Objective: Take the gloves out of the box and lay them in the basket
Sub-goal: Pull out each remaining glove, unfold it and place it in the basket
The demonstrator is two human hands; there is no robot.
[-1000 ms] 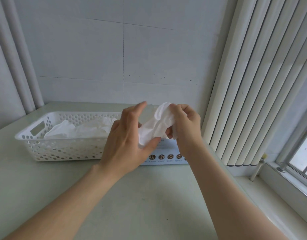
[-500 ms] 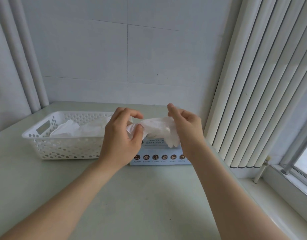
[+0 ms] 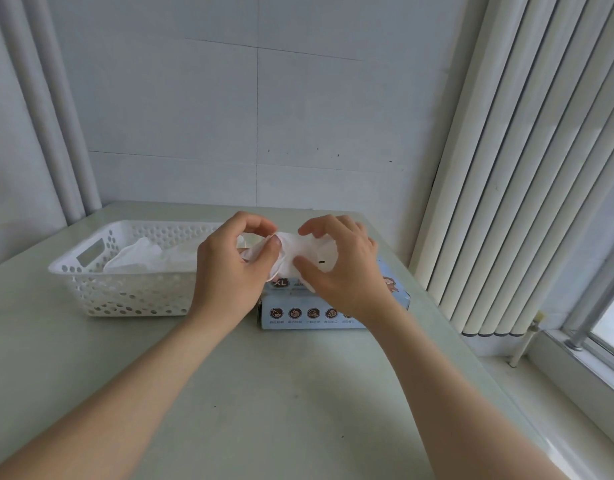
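Toward 6 o'clock of the hands: open bench (image 3: pixel 264 393), crossed by both forearms. At 3 o'clock: right bench edge, then vertical blinds (image 3: pixel 506 202) and a window sill (image 3: pixel 554 393) just beyond. At 12 o'clock: wall (image 3: pixel 194 116) at the far bench edge. At 9 o'clock: white perforated basket (image 3: pixel 132 296), loaded with white gloves (image 3: pixel 142 258). At 3 o'clock of the basket, just beside it: blue box (image 3: pixel 298 317) marked XL. Above the box top: one white glove (image 3: pixel 291 251), bunched. Pinched at its 9 o'clock end between thumb and fingers of left hand (image 3: pixel 226 271); gripped at its 3 o'clock end by curled fingers and thumb of right hand (image 3: pixel 343 271).
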